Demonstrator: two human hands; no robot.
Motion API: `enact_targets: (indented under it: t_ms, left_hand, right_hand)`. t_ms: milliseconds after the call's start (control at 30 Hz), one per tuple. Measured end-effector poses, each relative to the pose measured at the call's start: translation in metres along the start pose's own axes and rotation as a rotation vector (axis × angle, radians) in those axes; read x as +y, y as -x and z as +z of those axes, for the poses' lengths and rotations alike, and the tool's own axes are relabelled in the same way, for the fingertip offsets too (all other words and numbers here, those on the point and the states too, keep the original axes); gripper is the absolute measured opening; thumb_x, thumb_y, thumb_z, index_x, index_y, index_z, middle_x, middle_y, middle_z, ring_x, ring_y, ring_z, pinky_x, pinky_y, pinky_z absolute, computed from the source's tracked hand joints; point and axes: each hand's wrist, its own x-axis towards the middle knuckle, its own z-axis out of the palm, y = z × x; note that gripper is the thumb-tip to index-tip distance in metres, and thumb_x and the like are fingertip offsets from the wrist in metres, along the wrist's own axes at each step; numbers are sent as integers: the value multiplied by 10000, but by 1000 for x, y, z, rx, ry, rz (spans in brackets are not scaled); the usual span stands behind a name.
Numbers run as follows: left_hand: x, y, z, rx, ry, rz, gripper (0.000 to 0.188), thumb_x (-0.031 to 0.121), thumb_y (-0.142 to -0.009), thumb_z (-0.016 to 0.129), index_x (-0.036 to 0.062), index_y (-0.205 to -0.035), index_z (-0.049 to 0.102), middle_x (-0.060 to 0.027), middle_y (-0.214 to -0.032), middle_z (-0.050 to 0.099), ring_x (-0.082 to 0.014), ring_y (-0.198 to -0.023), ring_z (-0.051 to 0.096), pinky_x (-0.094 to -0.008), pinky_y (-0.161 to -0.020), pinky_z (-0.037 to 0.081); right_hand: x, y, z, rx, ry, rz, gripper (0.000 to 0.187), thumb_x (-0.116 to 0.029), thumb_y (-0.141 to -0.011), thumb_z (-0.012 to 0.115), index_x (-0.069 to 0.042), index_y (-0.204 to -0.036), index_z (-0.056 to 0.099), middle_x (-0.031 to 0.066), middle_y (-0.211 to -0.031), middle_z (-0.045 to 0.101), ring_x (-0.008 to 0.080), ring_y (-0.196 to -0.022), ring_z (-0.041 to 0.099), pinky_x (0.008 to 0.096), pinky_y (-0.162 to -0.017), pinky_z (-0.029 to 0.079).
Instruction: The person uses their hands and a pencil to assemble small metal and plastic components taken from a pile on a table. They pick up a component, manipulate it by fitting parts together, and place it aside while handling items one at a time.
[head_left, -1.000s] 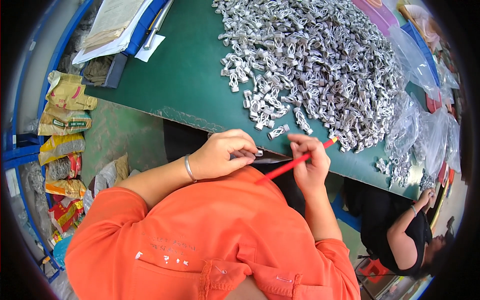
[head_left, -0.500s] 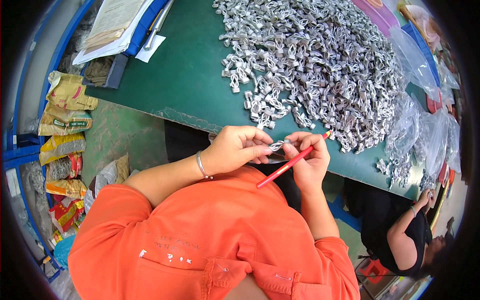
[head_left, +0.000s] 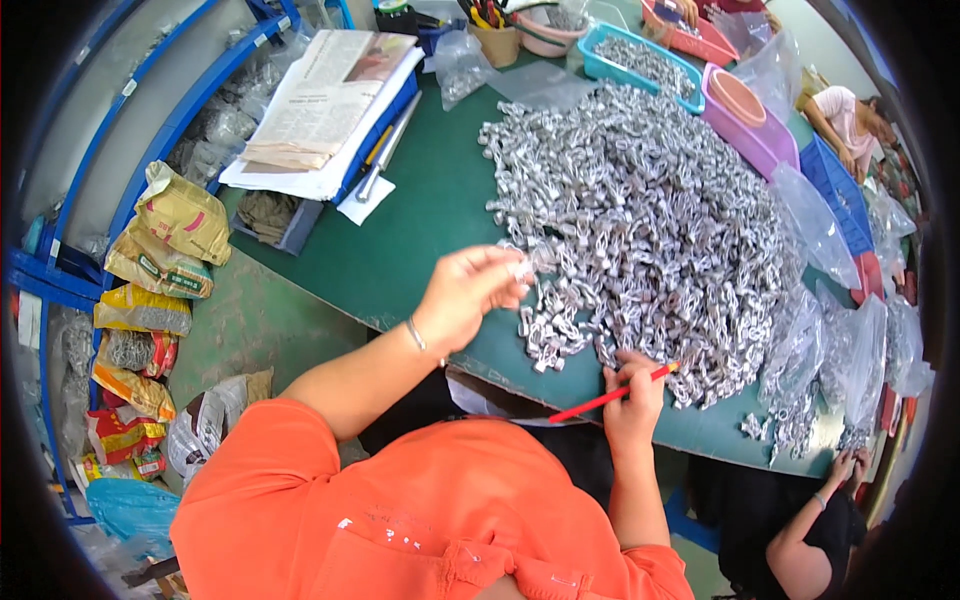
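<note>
A large heap of small silver metal parts [head_left: 650, 220] covers the green table [head_left: 400, 250]. My left hand [head_left: 470, 292] is raised over the heap's near edge, fingers pinched on one small metal part [head_left: 522, 268]. My right hand [head_left: 632, 392] rests at the table's front edge beside the heap and grips a red pencil-like stick [head_left: 610, 397] that points up to the right. I wear an orange shirt.
Newspapers [head_left: 325, 100] on a blue folder lie at the table's far left. Blue, pink and red bins [head_left: 740, 100] stand at the back. Clear plastic bags [head_left: 815, 225] of parts lie along the right. Another person [head_left: 810, 520] sits at lower right. Snack bags [head_left: 165, 250] fill shelves at left.
My left hand left the right hand near my chest and rose forward over the heap's edge. My right hand with the red stick moved right to the table edge.
</note>
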Motion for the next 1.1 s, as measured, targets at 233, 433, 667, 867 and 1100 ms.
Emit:
enact_targets:
  t_ms: [233,433,667,867,1100]
  left_hand:
    - [102,-154,-26,20,376,319,114,42,-892,549,-60,-938,572,-103,-869,617,-167,-698,624,-249,-637,552]
    - [181,-263,-64,337,394,347,95,-26,-888,491,-93,-955,482,-143,-877,566,-221,-716,618,-294,-666,592]
    - [187,-308,-97,332,185,238,102,-83,-873,457,-125,-965,471,-187,-1016,531,-295,-934,603,-321,-791,574]
    - [169,-292,-78,345,-96,284,160,22,-827,586,-3,-984,587,-60,-779,625,-131,-648,583,-242,-550,478]
    - [112,-232,-41,391,-476,389,204,39,-816,610,10,-1018,614,-20,-788,614,-87,-634,545,-208,-493,412]
  right_hand:
    - [-6,-1,4,-12,-58,-82,257,84,-663,679,-45,-752,475,123,-862,632,310,-766,563,400,-704,436]
    - [-6,0,4,-6,-41,-98,249,76,-671,672,-51,-763,478,127,-862,631,310,-767,568,401,-718,428]
    - [-6,-3,5,-14,-9,-108,241,77,-669,667,-47,-772,488,121,-857,631,309,-754,569,401,-702,435]
    - [-3,-2,3,-19,-25,-90,237,88,-673,656,-45,-784,496,118,-854,630,306,-751,569,395,-704,440]
    - [-8,0,1,-27,-75,-50,253,96,-664,657,-41,-770,473,121,-835,624,301,-767,555,383,-705,428]
